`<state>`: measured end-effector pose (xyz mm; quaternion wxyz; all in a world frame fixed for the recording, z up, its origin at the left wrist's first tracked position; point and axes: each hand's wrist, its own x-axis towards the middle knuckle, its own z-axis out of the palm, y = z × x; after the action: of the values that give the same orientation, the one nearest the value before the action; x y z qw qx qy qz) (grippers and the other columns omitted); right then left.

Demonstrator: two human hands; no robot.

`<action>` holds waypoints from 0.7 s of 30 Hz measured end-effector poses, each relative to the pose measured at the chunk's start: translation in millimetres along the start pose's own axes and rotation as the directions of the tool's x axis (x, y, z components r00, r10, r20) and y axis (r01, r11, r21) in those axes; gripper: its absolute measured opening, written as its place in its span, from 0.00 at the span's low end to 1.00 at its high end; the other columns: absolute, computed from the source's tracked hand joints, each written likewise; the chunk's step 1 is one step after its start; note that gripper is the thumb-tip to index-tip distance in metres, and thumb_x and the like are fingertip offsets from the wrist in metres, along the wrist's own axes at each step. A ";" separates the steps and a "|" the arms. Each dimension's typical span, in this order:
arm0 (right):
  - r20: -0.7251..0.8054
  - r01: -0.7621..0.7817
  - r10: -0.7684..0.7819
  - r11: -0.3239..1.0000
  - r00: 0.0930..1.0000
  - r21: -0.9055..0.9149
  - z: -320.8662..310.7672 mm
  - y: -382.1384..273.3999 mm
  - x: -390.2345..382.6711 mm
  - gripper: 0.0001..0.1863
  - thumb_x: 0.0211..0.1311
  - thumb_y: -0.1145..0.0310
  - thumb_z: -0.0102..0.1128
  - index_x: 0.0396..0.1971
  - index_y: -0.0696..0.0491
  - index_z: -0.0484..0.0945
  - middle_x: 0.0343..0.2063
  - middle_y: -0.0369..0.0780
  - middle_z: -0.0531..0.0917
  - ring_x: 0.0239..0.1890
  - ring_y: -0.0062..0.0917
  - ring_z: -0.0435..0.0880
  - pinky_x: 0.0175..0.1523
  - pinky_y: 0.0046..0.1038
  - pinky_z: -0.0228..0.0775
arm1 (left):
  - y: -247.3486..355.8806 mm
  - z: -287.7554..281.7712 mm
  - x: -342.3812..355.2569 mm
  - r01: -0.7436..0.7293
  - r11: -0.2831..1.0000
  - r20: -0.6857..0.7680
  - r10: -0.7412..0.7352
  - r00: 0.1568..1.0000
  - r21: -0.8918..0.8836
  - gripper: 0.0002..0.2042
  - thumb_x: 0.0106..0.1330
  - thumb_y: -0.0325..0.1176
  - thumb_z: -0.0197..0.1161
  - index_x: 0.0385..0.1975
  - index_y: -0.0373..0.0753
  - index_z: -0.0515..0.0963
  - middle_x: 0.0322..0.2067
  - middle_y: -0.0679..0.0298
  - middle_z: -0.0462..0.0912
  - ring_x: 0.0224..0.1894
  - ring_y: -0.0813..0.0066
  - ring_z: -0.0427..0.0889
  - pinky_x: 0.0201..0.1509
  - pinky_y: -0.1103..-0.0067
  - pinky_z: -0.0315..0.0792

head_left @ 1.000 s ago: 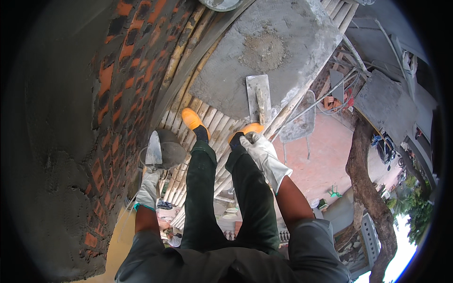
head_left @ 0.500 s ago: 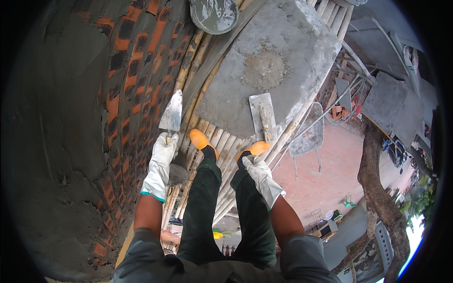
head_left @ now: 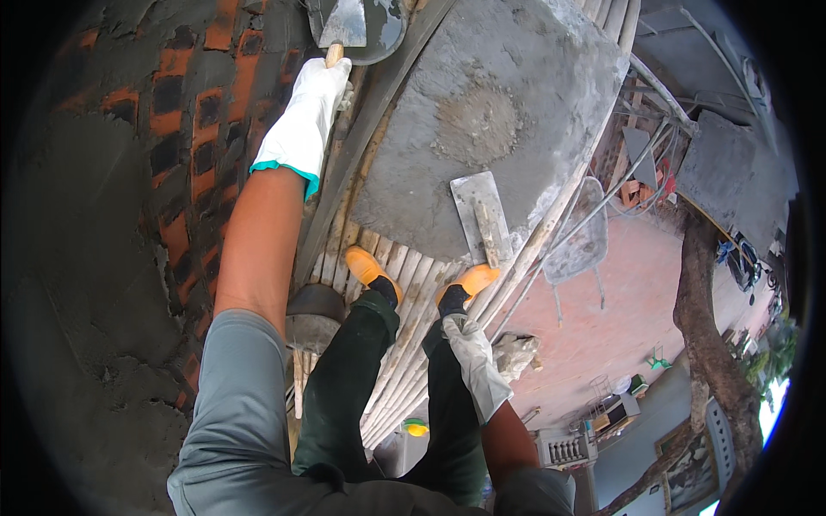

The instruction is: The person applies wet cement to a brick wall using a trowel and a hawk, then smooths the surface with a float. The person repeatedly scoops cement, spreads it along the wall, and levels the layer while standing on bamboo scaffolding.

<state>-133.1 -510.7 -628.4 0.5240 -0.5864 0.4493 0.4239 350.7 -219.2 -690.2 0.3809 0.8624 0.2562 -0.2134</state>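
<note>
My left hand (head_left: 310, 103) in a white glove is closed round the wooden handle of a pointed trowel (head_left: 344, 21), whose blade is over a bucket of wet grey mix (head_left: 387, 26) at the top. My right hand (head_left: 469, 357), also gloved, is low by my right leg, fingers curled; whatever they hold, if anything, is hidden. A flat float (head_left: 469, 202) with a worn handle lies on a mortar-covered board (head_left: 413, 138) beyond my orange boots (head_left: 366, 262). A dark bucket (head_left: 314, 305) is under my left forearm.
A brick wall partly coated in grey render (head_left: 181, 155) rises at my left. I stand on a bamboo-pole platform (head_left: 404, 344). Below at the right are pink paving (head_left: 602, 327), a wheelbarrow (head_left: 575, 245), metal rails and a tree trunk (head_left: 705, 344).
My left hand has moved up and forward with the trowel, from beside the lower bucket to the bucket of mix at the top. My right hand stays near my leg.
</note>
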 end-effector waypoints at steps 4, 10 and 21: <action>-0.039 -0.069 0.071 0.997 0.997 0.042 4.4 15.9 1.1 0.14 0.78 0.58 0.64 0.51 0.52 0.87 0.36 0.31 0.90 0.37 0.15 0.83 0.45 0.23 0.74 | 7.3 24.3 44.5 0.031 0.951 -0.085 -0.005 0.996 0.308 0.28 0.70 0.53 0.66 0.51 0.29 0.84 0.44 0.45 0.89 0.48 0.48 0.88 0.53 0.61 0.80; -0.040 -0.066 0.068 0.997 0.997 0.051 9.5 18.3 11.1 0.16 0.78 0.56 0.64 0.52 0.53 0.87 0.39 0.34 0.91 0.40 0.17 0.85 0.49 0.24 0.76 | 1.6 52.0 52.7 0.074 0.989 -0.082 -0.085 0.993 -0.125 0.19 0.74 0.43 0.67 0.50 0.30 0.82 0.39 0.52 0.89 0.39 0.61 0.90 0.44 0.68 0.83; -0.036 -0.078 0.082 0.992 0.996 0.103 13.6 0.0 18.5 0.14 0.77 0.60 0.64 0.52 0.52 0.87 0.34 0.31 0.89 0.34 0.14 0.82 0.43 0.23 0.75 | -43.1 79.9 -121.7 -0.241 0.970 -0.178 0.239 0.955 0.008 0.22 0.68 0.36 0.75 0.60 0.38 0.81 0.48 0.59 0.84 0.45 0.70 0.84 0.52 0.73 0.79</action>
<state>-129.0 -498.7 -647.5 0.5264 -0.5491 0.5038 0.4094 216.2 -289.5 -694.7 0.3854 0.9001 0.1839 -0.0862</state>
